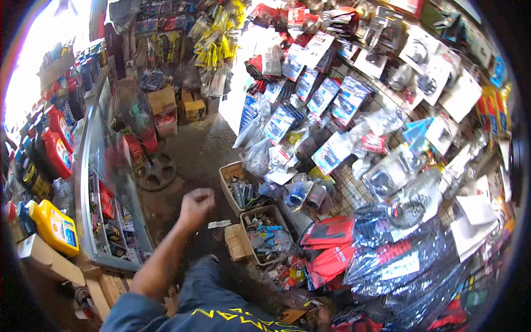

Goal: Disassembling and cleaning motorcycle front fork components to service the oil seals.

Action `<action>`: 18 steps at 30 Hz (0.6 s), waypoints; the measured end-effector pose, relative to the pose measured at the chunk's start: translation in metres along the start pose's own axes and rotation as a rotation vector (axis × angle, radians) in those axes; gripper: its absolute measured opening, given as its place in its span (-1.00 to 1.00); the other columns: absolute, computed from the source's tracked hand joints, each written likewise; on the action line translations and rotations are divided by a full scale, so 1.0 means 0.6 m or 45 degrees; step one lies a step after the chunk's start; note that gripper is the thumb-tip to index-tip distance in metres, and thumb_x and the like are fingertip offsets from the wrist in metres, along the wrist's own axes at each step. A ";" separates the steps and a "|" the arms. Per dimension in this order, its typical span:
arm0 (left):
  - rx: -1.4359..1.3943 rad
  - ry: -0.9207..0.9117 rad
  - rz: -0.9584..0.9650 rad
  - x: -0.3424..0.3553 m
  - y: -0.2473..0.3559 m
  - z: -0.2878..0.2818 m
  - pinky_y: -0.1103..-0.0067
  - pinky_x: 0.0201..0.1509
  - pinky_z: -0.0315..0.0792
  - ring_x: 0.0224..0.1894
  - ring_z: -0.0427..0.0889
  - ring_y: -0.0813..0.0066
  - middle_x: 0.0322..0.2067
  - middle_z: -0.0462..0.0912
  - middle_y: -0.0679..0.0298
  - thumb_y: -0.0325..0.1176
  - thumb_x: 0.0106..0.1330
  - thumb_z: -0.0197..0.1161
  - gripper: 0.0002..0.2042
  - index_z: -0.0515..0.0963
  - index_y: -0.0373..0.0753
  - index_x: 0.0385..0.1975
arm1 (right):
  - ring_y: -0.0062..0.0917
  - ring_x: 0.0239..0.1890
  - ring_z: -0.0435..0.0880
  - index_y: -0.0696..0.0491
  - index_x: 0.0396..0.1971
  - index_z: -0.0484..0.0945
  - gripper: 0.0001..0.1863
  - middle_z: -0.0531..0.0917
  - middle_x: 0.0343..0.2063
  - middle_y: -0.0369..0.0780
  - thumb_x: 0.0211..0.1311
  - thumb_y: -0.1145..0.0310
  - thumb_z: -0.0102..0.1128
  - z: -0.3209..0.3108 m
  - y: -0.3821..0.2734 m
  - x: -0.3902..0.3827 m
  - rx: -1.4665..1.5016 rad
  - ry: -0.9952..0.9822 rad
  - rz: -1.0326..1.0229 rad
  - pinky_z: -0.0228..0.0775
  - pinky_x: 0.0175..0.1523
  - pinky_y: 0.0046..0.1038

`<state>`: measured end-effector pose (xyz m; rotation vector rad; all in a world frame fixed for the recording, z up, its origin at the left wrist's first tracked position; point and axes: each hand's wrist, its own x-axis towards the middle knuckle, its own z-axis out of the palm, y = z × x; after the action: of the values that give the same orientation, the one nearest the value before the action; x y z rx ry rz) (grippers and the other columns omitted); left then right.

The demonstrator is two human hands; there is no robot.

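Observation:
My left hand (197,208) is raised over the floor of the aisle, its fingers curled into a loose fist with nothing showing in it. It is apart from the glass display case (113,182) on the left and from the two bins on the right. At the lower edge, my right hand (324,317) shows only in part, down among small packets (291,276) and a brown cardboard piece (292,315). Its fingers are too dim and hidden to make out. Red and black packaged goods (332,249) lie just beyond it.
Two open boxes of small parts, a rear one (229,176) and a nearer one (260,257), line the aisle beside a small carton (237,242). Bagged goods (332,149) hang thickly on the right rack. Bottles, one yellow (53,227), top the case. A round black base (156,171) stands ahead.

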<state>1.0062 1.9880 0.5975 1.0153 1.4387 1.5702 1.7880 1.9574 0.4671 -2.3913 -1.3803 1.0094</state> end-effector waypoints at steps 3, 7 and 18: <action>-0.226 0.289 -0.117 0.286 0.019 -0.019 0.66 -0.62 0.25 -0.63 0.41 0.67 -0.58 0.54 0.38 -0.32 0.20 0.27 -0.72 0.57 -0.32 -0.14 | -0.43 -0.59 0.50 0.00 -0.34 0.55 -0.84 0.55 -0.55 -0.21 0.18 0.26 0.12 0.000 -0.106 0.066 -0.099 -0.025 -0.037 0.29 -0.51 -0.33; 0.492 0.369 0.457 0.705 0.159 -0.003 0.46 -0.18 0.50 -0.27 0.66 0.31 -0.29 0.69 0.13 -0.16 0.21 0.21 -0.69 0.62 -0.25 -0.20 | -0.41 -0.55 0.50 0.01 -0.34 0.56 -0.83 0.56 -0.52 -0.20 0.18 0.24 0.12 0.068 -0.303 0.150 -0.175 0.006 -0.042 0.30 -0.46 -0.33; 0.428 0.154 1.015 1.333 0.423 0.178 0.33 0.20 0.34 0.15 0.42 0.13 0.09 0.43 0.12 -0.35 0.14 0.17 -0.49 0.37 -0.09 0.17 | -0.38 -0.45 0.53 0.03 -0.34 0.59 -0.79 0.58 -0.45 -0.16 0.17 0.22 0.13 0.126 -0.771 0.107 -0.402 0.094 0.162 0.34 -0.32 -0.31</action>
<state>0.7847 2.7452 0.9032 1.8854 1.4973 1.9859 1.4424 2.2499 0.6043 -2.7426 -1.4723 0.7690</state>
